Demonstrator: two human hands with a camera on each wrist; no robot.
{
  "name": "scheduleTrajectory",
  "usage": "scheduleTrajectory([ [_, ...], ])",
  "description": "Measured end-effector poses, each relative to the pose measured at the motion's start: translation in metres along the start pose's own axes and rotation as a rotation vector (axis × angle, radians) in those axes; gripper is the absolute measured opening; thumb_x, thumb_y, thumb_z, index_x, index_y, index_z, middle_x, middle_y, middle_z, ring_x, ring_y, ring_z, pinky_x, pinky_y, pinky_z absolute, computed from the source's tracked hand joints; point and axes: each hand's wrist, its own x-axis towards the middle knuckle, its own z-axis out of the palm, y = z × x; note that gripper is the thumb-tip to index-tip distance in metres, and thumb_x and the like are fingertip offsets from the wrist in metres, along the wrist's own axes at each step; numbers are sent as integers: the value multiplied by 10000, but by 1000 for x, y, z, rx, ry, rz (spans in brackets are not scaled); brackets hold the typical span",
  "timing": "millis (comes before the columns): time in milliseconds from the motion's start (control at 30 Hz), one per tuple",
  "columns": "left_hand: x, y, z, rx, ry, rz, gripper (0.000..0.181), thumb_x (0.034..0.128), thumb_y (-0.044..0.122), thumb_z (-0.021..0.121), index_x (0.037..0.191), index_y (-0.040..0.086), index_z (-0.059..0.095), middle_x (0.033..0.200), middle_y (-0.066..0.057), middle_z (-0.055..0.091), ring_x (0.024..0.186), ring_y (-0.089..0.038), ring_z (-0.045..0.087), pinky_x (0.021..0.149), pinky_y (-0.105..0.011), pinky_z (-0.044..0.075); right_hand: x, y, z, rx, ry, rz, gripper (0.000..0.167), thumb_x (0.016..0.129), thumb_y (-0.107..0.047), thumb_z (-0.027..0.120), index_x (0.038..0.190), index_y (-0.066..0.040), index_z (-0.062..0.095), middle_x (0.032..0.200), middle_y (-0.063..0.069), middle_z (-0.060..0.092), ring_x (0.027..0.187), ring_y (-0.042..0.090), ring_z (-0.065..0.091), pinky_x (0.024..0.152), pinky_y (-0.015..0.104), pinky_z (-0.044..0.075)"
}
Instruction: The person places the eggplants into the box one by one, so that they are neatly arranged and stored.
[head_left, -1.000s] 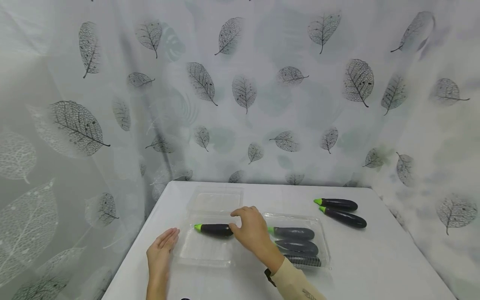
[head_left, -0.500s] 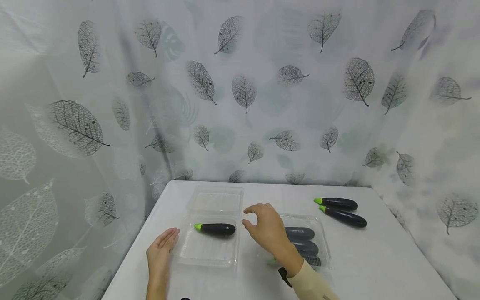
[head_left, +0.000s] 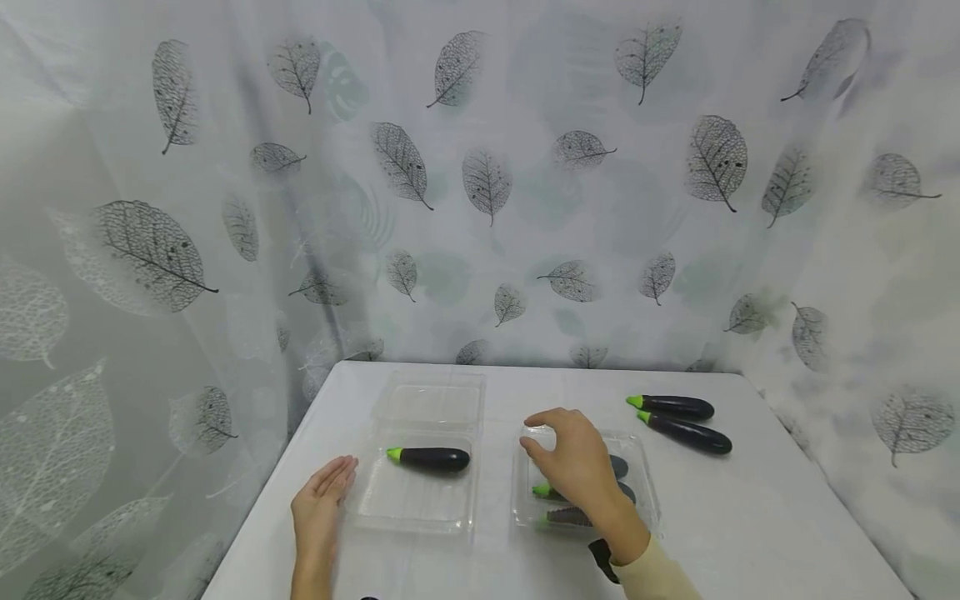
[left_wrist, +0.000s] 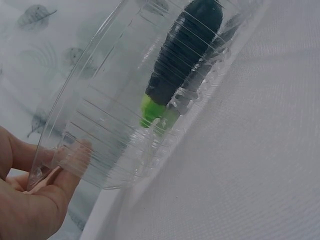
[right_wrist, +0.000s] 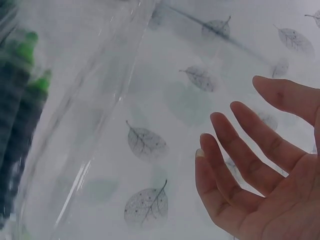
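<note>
An eggplant [head_left: 433, 459] with a green stem end lies in the open clear plastic box [head_left: 420, 524] on the left. My left hand [head_left: 324, 502] touches that box's left side with fairly straight fingers; in the left wrist view its fingertips [left_wrist: 80, 152] lie at a corner of the clear wall. My right hand [head_left: 576, 460] hovers over a second clear box [head_left: 647, 463], thumb and fingers apart in a C, holding nothing. Several eggplants [head_left: 567, 517] sit in that second box, partly hidden by the hand and hazy through the plastic.
Behind the left box lies its flat clear lid [head_left: 431, 402]. Two more eggplants [head_left: 686, 433] rest side by side at the back right of the white table [head_left: 757, 517]. A leaf-patterned curtain [head_left: 487, 233] hangs behind the table.
My right hand has drawn back from the eggplant in the left box and moved right, over the second box. The left hand and the left eggplant stay put.
</note>
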Motion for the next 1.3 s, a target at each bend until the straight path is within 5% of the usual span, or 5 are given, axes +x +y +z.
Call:
scheduleTrajectory([
  [400,-1,-1,0,2,12,-16,366,1065,-2,547,1422,-78,534,1435,-258,594,1221,-159,674,1005,-214,577,-1,36,-29,-3,8,38,272,896,-228,836,1142,-121,794,1210,94,750,1146,367,674,931,576,601],
  [1300,-1,-1,0,17,2,-14,374,1068,26,560,1430,-65,533,1438,-233,602,1279,-224,639,999,-193,573,1,112,-65,-64,9,119,294,952,-218,771,1190,-47,765,1282,236,699,1136,456,661,846,626,599],
])
